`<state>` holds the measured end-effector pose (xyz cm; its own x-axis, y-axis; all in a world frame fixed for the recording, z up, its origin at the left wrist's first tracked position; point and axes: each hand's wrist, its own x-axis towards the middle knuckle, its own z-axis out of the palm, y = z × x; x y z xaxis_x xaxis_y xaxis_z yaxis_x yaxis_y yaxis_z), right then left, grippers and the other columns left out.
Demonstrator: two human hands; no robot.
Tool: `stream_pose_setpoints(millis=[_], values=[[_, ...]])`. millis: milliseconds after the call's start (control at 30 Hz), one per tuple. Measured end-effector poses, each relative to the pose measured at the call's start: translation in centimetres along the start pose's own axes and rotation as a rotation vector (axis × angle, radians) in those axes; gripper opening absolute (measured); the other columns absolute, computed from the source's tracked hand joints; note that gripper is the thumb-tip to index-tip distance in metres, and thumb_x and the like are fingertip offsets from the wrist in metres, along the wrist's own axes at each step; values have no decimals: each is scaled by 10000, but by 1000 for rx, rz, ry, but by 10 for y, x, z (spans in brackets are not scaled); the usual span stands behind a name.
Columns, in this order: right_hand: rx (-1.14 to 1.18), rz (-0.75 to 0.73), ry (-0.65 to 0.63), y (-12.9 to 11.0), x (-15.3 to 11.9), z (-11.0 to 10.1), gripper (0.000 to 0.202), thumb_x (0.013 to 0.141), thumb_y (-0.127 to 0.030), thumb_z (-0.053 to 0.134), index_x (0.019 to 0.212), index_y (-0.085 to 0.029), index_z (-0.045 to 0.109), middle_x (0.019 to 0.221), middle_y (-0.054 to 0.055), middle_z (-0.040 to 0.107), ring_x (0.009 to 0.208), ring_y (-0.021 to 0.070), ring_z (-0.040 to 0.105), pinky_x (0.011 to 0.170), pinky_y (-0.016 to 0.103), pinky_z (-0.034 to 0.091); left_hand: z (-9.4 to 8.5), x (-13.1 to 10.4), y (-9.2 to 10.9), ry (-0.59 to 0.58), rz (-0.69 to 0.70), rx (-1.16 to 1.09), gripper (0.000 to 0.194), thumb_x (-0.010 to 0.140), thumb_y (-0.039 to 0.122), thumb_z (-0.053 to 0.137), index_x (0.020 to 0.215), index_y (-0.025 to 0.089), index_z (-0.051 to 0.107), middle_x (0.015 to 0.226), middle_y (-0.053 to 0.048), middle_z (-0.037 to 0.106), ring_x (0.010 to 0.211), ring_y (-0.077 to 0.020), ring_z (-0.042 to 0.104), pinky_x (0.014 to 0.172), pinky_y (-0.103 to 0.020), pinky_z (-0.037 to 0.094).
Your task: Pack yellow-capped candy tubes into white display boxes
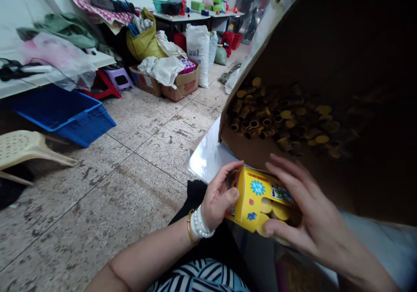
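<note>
A small yellow printed cardboard box is held over my lap, tilted. Through its cut-out side several round yellow caps show. My left hand grips the box's left end, thumb on the near edge and fingers around the far side. My right hand spans the right end, its thumb against the caps and its fingers along the top edge. Just beyond, a large open carton lies on its side, with many small yellow-capped tubes heaped inside.
A blue crate and a cream plastic stool are on the floor at left. Farther back are cardboard boxes, a white sack and tables with baskets. A white tabletop corner lies under the carton.
</note>
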<state>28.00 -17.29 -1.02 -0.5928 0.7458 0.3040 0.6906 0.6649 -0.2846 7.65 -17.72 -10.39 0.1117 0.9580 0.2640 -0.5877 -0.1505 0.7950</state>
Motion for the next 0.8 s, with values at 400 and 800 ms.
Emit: stream_pose_setpoints(millis=[400, 800], values=[[13, -63, -63, -21, 21, -3, 870, 801, -582, 772, 1508, -247, 391, 1264, 149, 641, 1127, 336, 629, 898, 472, 553, -1, -1, -2, -15, 54, 46, 747, 847, 550, 721, 1475, 244, 455, 1389, -114, 516, 1318, -286, 483, 1153, -413, 373], [55, -56, 25, -22, 13, 4, 610, 803, -441, 795, 1279, -209, 491, 1252, 144, 572, 1091, 281, 621, 839, 384, 550, -4, -1, -8, 3, 200, 148, 597, 832, 543, 726, 1337, 241, 622, 1288, -109, 578, 1266, -298, 516, 1080, -420, 411]])
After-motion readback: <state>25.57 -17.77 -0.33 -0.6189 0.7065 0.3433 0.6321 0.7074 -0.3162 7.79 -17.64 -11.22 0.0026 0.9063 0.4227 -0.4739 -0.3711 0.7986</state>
